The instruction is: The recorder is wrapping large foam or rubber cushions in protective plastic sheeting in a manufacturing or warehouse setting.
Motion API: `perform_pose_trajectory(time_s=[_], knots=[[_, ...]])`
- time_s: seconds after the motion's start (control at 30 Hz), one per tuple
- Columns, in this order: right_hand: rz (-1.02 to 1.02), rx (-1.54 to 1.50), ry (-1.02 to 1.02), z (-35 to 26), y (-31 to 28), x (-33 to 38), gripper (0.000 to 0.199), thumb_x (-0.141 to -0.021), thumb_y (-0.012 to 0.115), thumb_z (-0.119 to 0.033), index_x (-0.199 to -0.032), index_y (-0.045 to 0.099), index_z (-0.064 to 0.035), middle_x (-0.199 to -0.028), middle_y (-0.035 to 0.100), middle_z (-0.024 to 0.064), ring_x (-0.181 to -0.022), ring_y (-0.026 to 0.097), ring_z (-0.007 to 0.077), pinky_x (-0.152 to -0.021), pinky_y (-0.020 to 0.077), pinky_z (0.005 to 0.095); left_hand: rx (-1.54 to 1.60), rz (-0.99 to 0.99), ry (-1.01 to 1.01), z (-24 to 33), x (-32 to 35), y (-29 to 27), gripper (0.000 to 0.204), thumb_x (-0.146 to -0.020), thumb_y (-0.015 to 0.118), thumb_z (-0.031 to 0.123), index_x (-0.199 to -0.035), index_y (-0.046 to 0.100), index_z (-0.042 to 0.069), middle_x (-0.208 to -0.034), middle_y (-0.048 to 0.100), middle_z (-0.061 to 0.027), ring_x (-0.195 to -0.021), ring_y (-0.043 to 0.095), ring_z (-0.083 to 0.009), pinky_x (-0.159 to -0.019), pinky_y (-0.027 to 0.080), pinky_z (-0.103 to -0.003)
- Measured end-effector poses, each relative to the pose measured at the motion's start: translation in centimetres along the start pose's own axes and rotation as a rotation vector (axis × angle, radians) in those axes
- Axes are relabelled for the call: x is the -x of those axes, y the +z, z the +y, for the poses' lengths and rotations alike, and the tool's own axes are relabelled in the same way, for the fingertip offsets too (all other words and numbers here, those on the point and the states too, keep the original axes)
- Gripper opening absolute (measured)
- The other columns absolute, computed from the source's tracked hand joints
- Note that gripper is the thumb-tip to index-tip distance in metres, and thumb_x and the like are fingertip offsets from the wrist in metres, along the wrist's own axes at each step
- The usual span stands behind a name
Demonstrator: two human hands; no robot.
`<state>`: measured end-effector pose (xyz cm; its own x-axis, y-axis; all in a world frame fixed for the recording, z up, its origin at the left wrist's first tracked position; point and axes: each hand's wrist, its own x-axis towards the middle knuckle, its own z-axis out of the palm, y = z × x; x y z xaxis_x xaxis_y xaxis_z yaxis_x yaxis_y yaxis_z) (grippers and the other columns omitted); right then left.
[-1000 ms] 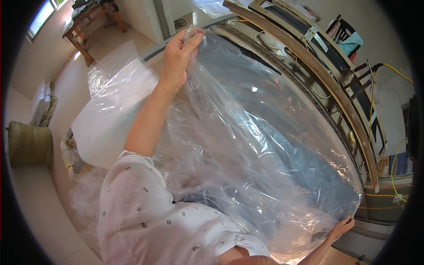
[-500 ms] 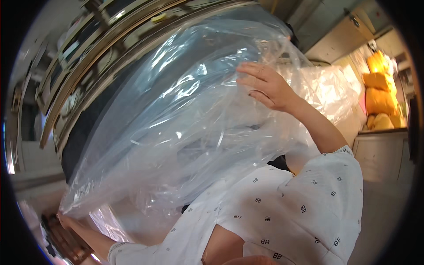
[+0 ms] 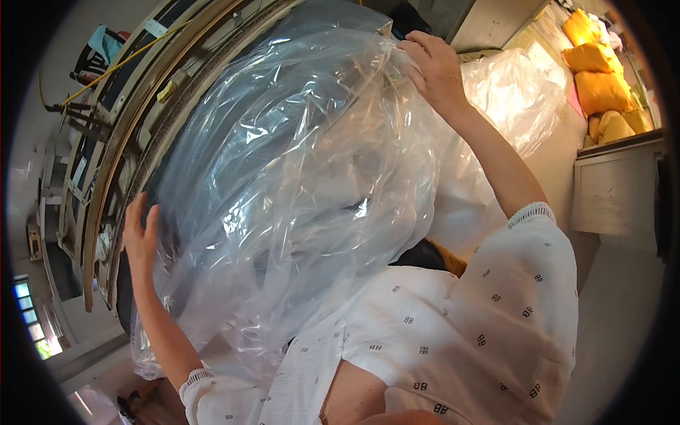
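A big clear plastic bag (image 3: 304,177) is stretched over a large dark round roll in front of me. My left hand (image 3: 140,237) rests flat on the bag's lower left side with its fingers spread. My right hand (image 3: 435,67) is raised at the top right and pinches the bag's upper edge. Both arms wear white patterned sleeves (image 3: 489,312). The plastic is wrinkled and shiny, so the roll beneath shows only as a dark shape.
A curved wood and metal machine frame (image 3: 127,120) runs along the left behind the roll. More clear plastic (image 3: 510,99) lies at the right. Yellow sacks (image 3: 598,78) are piled at the far right above a grey cabinet (image 3: 616,184).
The view has swung round. My left hand has moved from the bag's bottom edge up onto its side, and my right hand has reached higher, to the bag's top edge.
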<state>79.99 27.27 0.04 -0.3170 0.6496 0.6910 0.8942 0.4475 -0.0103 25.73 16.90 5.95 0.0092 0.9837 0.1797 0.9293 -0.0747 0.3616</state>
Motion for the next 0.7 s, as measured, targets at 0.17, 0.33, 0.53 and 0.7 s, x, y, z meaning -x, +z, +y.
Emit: perform_pose_trajectory(time_s=[0.17,0.33,0.53,0.7], knots=[[0.053,-0.364,0.025,1.4,0.6,-2.3,0.014,-0.078,0.061,-0.013,-0.09,0.058,-0.0067,-0.09,0.057,0.004,-0.084,0.055,0.0185,-0.069,0.0434,0.0281,-0.187,0.099,0.127,1.0,-2.0,3.6,0.034,-0.085,0.057,0.023,-0.112,0.053,0.001,-0.111,0.053,-0.0141,-0.103,0.051,-0.0298,-0.088,0.039,-0.034],[-0.501,-1.29,0.575,0.6,-2.2,-5.4,0.026,-0.089,0.048,-0.025,-0.072,0.054,-0.0068,-0.06,0.056,0.0031,-0.049,0.048,0.0075,-0.047,0.0386,0.0191,-0.286,0.269,0.068,3.8,-3.1,4.6,0.024,-0.083,0.059,0.013,-0.103,0.055,0.001,-0.102,0.056,-0.0108,-0.092,0.055,-0.0247,-0.079,0.043,-0.032],[-0.582,-1.968,0.853,-7.3,-4.5,-5.9,0.025,-0.09,0.045,-0.026,-0.075,0.052,-0.0082,-0.057,0.052,0.0045,-0.043,0.043,0.0104,-0.04,0.034,0.0213,0.702,-0.102,0.303,20.3,-0.2,6.7,0.015,-0.086,0.053,0.003,-0.101,0.056,0.0,-0.093,0.058,-0.0049,-0.083,0.056,-0.0121,-0.075,0.044,-0.024],[-0.424,-2.328,0.821,-14.5,-4.8,-4.5,0.02,-0.093,0.043,-0.025,-0.085,0.05,-0.008,-0.065,0.054,0.0061,-0.046,0.045,0.0113,-0.042,0.0366,0.0222,1.047,0.208,0.224,26.5,0.8,10.0,0.025,-0.082,0.059,0.005,-0.105,0.05,0.003,-0.09,0.053,-0.0065,-0.082,0.055,-0.0142,-0.074,0.045,-0.026]])
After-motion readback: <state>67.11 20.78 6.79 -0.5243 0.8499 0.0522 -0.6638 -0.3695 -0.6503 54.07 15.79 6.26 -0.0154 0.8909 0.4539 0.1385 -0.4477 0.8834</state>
